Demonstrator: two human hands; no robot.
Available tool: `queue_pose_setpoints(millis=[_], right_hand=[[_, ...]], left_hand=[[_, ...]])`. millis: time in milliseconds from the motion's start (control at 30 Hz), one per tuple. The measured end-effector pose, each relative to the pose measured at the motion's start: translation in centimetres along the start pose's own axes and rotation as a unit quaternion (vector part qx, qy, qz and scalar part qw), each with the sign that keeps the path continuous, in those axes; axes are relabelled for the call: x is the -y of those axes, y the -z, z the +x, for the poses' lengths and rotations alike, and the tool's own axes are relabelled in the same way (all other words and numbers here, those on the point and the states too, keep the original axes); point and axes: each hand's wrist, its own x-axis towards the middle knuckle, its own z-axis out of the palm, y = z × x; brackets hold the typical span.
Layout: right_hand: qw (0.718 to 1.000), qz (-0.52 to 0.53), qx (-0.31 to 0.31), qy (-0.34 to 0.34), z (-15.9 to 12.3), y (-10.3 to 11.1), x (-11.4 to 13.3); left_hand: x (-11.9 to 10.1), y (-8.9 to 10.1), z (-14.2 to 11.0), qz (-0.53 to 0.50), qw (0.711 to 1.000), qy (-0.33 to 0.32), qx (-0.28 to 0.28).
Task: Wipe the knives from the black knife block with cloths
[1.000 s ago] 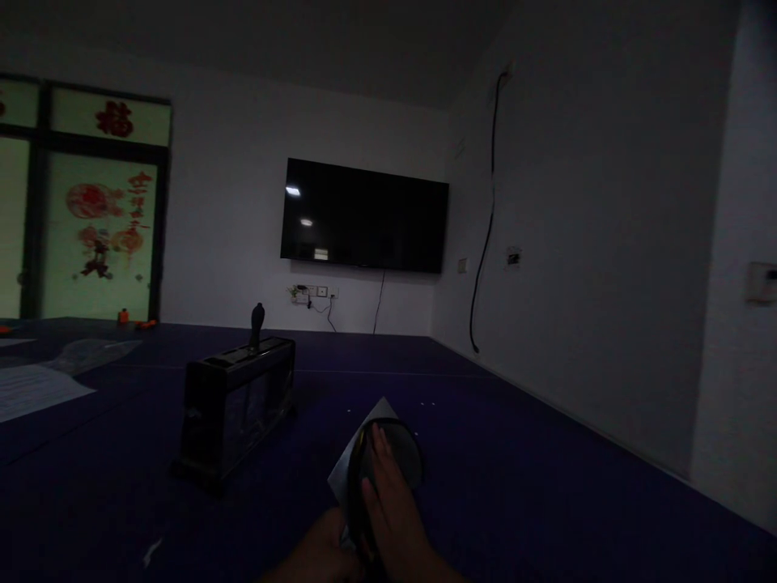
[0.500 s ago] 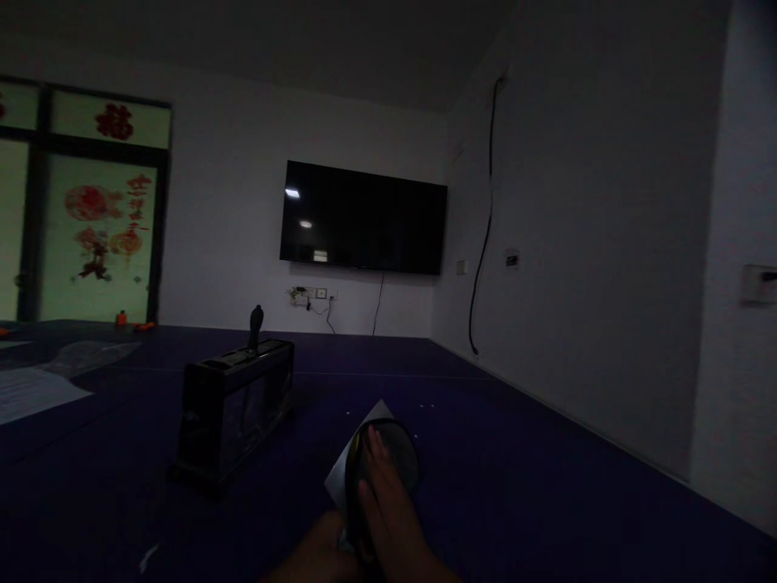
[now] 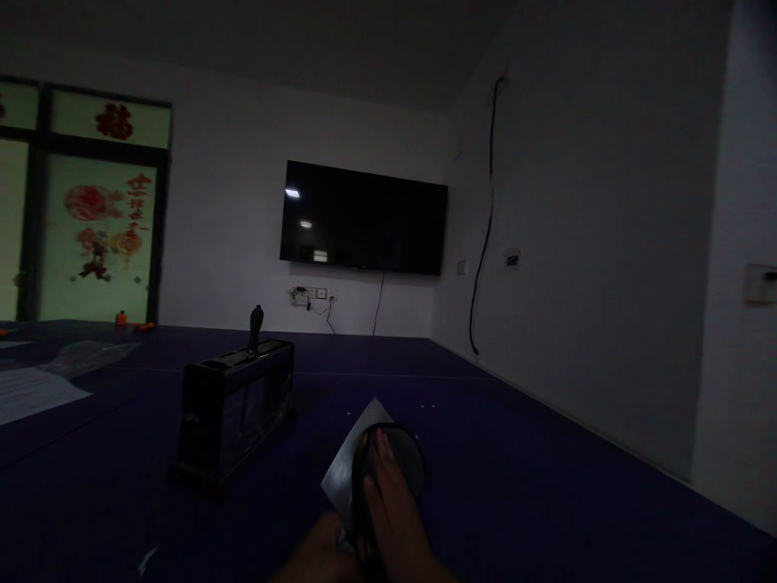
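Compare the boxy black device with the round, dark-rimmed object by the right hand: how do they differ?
Shape: the boxy device has straight edges and a knob sticking up on top; the round object shows a curved rim around a grey face.
Contact: the right hand lies flat against the round object; no hand touches the boxy device.
Shared: the boxy device and the round object's rim are both dark.

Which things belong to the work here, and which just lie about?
Likely in use: dark round-ended object under the right hand; pale grey angular sheet beside it.
Likely lying about: black box-shaped device with upright handle; white paper; crumpled clear plastic; small orange objects.
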Motion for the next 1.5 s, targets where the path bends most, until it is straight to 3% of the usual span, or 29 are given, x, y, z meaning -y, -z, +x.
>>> queue_pose_setpoints(millis=[267, 433, 600, 733, 833, 1067, 1233, 1500], right_hand=[[1.0, -0.014, 0.002, 0.013, 0.0, 0.3, 0.2], [0.999, -0.033, 0.004, 0.042, 0.5, 0.8, 0.1], [0.997, -0.04, 0.001, 0.068, 0.8, 1.3, 0.5], [0.997, -0.038, -0.002, 0.061, 0.8, 1.2, 0.6], [0.999, -0.028, -0.007, 0.043, 0.7, 0.9, 0.3], [0.998, 0.017, -0.044, -0.035, 0.6, -0.5, -1.7], [0.998, 0.021, -0.047, -0.026, 0.5, -0.7, -1.9], [0.999, -0.017, -0.03, 0.007, 0.4, 0.5, -0.5]], left_hand=[[-0.3, 0.0, -0.7, 0.032, 0.999, -0.041, -0.003], [-0.9, 0.1, -0.7, 0.077, 0.997, 0.01, 0.023], [-0.5, 0.2, -0.7, 0.113, 0.994, -0.006, 0.005], [-0.1, 0.1, -0.9, 0.089, 0.996, -0.003, -0.028], [-0.2, -0.1, -0.9, 0.056, 0.998, -0.022, 0.007], [-1.7, -0.2, -1.6, -0.001, 1.0, -0.012, 0.024], [-3.0, -0.3, -2.6, -0.008, 0.999, -0.021, 0.045], [-1.1, -0.2, -1.3, 0.016, 0.999, -0.02, 0.039]])
